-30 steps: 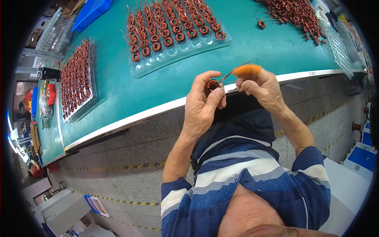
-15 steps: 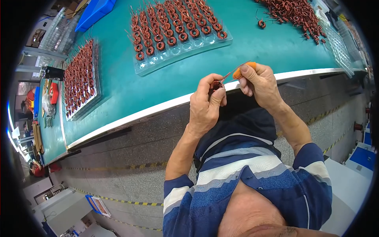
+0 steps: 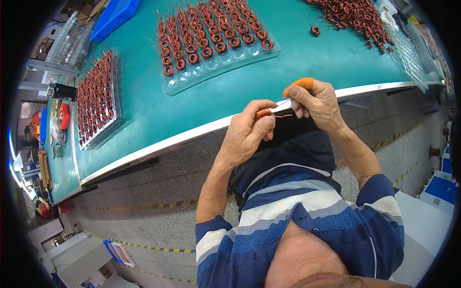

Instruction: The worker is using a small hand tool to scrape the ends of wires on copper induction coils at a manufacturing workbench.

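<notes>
Coil [image 3: 263, 113] sits mid-frame, gripped by the left hand [image 3: 248, 129]; the right hand [image 3: 317, 103] pinches one lead [image 3: 284, 102]; I'd brace the coil firmly and work that lead gently, avoiding kinks

Cu-red wound coil [image 3: 263, 113], held in L hand [image 3: 247, 132], approx. 1–2 o'clock from view ctr. Seen edge-on: short ribbed barrel, turns packed side by side, ring hole n/v. Long side runs approx. 9 to 3 o'clock, R end tipped up a bit. Forefinger at its 12, thumb at its 6. Lower lead [image 3: 282, 116], reddish, sticks out twd 3 o'clock, slightly bent, end free. Upper lead [image 3: 283, 102], thin, runs twd 2 o'clock to R hand [image 3: 319, 103] fingertips; exact contact too small to tell.
</notes>
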`<state>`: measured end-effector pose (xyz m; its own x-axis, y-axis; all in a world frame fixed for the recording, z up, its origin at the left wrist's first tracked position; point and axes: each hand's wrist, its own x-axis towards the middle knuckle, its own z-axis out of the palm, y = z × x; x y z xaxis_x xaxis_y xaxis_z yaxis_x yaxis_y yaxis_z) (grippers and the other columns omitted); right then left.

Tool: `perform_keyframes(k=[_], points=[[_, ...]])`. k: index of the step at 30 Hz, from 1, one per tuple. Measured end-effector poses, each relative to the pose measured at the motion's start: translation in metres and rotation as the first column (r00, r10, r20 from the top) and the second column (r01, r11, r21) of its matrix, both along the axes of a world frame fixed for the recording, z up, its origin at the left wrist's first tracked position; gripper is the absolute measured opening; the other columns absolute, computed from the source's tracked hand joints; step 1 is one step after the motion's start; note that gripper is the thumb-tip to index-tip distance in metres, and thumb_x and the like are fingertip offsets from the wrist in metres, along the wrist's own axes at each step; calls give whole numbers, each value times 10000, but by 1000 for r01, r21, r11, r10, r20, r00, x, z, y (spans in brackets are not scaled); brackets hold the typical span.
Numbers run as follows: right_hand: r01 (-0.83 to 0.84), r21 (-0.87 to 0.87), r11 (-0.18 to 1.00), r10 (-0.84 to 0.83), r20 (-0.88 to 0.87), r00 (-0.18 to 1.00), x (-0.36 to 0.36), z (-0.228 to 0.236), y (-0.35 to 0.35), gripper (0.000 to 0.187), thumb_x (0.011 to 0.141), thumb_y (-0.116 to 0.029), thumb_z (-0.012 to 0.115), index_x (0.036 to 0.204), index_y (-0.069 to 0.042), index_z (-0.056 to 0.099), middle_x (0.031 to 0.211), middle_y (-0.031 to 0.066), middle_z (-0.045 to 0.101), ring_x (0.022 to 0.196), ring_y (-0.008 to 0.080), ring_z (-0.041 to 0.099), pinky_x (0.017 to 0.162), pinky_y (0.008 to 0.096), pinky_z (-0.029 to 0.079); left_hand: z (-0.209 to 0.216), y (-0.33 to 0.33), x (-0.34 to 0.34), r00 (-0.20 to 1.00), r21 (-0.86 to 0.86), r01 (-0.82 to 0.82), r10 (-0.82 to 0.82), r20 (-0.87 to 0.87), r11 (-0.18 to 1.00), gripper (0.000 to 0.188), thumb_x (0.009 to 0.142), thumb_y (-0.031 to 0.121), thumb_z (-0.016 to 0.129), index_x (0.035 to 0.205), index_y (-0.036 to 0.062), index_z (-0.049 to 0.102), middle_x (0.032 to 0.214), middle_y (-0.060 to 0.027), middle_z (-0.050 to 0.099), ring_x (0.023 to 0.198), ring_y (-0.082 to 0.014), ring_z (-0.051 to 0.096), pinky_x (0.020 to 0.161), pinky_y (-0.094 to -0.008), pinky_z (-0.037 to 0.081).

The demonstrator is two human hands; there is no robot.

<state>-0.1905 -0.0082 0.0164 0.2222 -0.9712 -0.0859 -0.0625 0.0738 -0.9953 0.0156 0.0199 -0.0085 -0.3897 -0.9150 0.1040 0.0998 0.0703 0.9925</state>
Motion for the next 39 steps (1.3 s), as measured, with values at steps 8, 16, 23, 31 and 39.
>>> perform_keyframes(k=[8, 16, 23, 31, 39], points=[[-55, -302, 952, 2, -173, 985, 8, 24, 14, 215, 894, -194, 661, 958, 6, 707, 665, 17, 630, 561, 58, 560, 487, 183, 427, -3, 8, -9, 965, 63, -74, 87, -246, 995, 236, 979, 212, 525, 1105, 13, 514, 637, -26, 513, 507, -84, 478, 470, -223, 389], [-74, -153, 985, 121, 327, 937, 3, 10, -3, 414, 947, -167, 578, 1299, 30, 485, 876, 70, 629, 658, 90, 602, 550, 180, 460, -2, 9, -14, 812, 288, -47, 205, -547, 956, 239, 987, 216, 503, 1060, -11, 503, 607, -51, 441, 480, -114, 425, 441, -235, 387], [-197, -141, 970, 237, 385, 892, -4, -8, 1, 479, 952, -297, 557, 1282, 45, 495, 969, 83, 620, 688, 92, 601, 573, 179, 456, -6, 8, -8, 752, 357, 155, 124, -648, 921, 272, 983, 243, 495, 1024, -26, 515, 601, -61, 438, 438, -134, 424, 420, -255, 409], [-184, -96, 978, 195, 127, 973, 3, 7, 0, 271, 950, -215, 583, 1055, 27, 643, 816, 45, 637, 709, 79, 601, 586, 186, 456, -5, 11, -10, 824, 363, 176, 65, -563, 915, 277, 985, 237, 493, 1026, -34, 528, 605, -65, 456, 450, -135, 446, 434, -250, 419], [-358, 56, 932, 341, 194, 920, -19, 16, -11, 334, 927, -195, 562, 1145, 53, 610, 950, 133, 686, 758, 150, 662, 634, 212, 490, -4, 4, -4, 833, 362, 194, 42, -552, 912, 288, 979, 244, 502, 1006, -42, 532, 599, -62, 456, 450, -136, 448, 437, -247, 418]])
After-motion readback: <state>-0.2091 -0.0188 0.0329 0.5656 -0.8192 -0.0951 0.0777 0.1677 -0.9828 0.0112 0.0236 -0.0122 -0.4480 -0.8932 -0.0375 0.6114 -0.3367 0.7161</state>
